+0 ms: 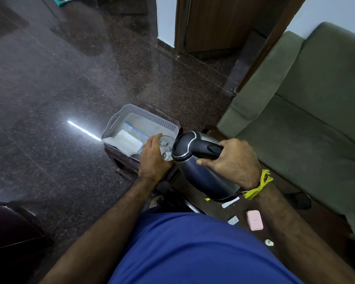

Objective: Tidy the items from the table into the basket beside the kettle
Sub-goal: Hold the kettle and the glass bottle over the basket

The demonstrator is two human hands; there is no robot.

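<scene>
My right hand [233, 160] grips the black handle of a steel kettle [201, 173], which is tilted with its top toward a clear glass [166, 148]. My left hand [152, 158] holds that glass against the kettle's spout. Just behind them a white perforated basket [140, 116] sits on a dark wooden table [121, 158], with a white packet [129, 141] inside. On the table near my right forearm lie a pink case [254, 220], a small pale sachet [233, 220], a white paper strip [230, 202] and a small bottle [268, 242].
A green sofa [307, 111] stands to the right of the table. Dark polished stone floor [59, 89] spreads to the left and ahead. A wooden door [213, 23] is at the back. A dark piece of furniture [10, 228] fills the lower left corner.
</scene>
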